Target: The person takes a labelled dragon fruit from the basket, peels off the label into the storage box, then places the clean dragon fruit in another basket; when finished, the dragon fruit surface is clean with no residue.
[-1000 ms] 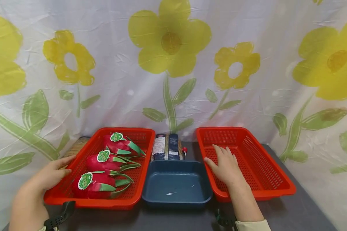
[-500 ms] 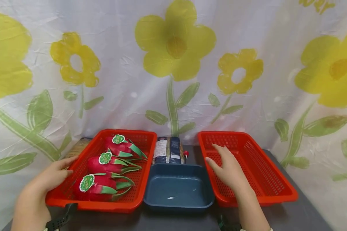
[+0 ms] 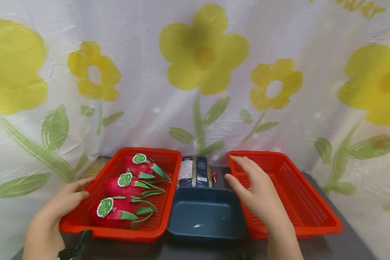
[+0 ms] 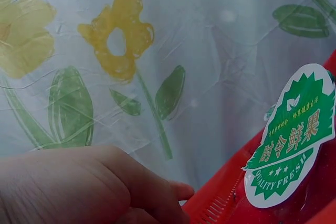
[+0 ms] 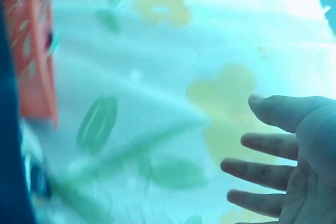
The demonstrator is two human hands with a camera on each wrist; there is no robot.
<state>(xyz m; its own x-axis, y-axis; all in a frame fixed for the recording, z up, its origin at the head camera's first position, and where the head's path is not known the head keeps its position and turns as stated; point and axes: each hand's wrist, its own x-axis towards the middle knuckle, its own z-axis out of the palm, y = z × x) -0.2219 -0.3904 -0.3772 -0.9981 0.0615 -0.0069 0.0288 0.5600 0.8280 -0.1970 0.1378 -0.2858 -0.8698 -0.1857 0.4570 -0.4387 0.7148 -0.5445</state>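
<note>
My left hand (image 3: pixel 63 200) rests at the left rim of the left red basket (image 3: pixel 143 234), its fingertips touching the outer edge. Inside that basket lie three red dragon fruits (image 3: pixel 139 164) with green leaf tips and white-and-green labels. The nearest label (image 4: pixel 291 135) looms large in the left wrist view. My right hand (image 3: pixel 258 191) hovers over the left side of the right red basket (image 3: pixel 312 231), fingers straight and spread, holding nothing. In the right wrist view the right hand (image 5: pixel 294 156) also shows apart from any object.
Between the baskets stands a dark blue tray (image 3: pixel 206 213) with a small white mark on its floor. Behind it are a dark blue packaged bag (image 3: pixel 195 173) and a small red round item (image 3: pixel 214 176). A brown bag (image 3: pixel 95 167) sits behind the left basket. A flowered curtain (image 3: pixel 143 119) closes the back.
My right hand has risen slightly and shifted towards the right basket's left edge. The left hand stays at its basket's rim. The head view has tilted up and turned a little left.
</note>
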